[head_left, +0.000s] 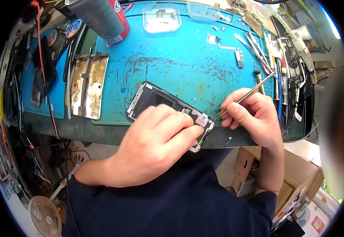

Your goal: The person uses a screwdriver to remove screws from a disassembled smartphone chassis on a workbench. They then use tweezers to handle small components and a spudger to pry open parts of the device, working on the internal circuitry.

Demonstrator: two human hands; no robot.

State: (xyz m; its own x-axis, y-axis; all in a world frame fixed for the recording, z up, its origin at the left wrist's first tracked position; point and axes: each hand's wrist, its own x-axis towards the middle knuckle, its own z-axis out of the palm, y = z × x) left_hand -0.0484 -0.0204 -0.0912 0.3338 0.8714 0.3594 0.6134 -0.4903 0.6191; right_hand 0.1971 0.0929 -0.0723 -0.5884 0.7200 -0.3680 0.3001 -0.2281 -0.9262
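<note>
An opened smartphone with its dark inside exposed lies slantwise at the near edge of the blue mat. My left hand reaches across it, fingers bent and pressed against its right end, covering much of its middle. In my right hand, thumb and fingers pinch a pair of metal tweezers. The tips of the tweezers point down at the phone's right corner, beside a small silvery part with a pinkish mark. Whether the tips touch anything is too small to tell.
A blue work mat covers the bench. A clear tray of small parts, a dark and red cup and a metal phone holder stand around. Small flex parts and several tools lie to the right.
</note>
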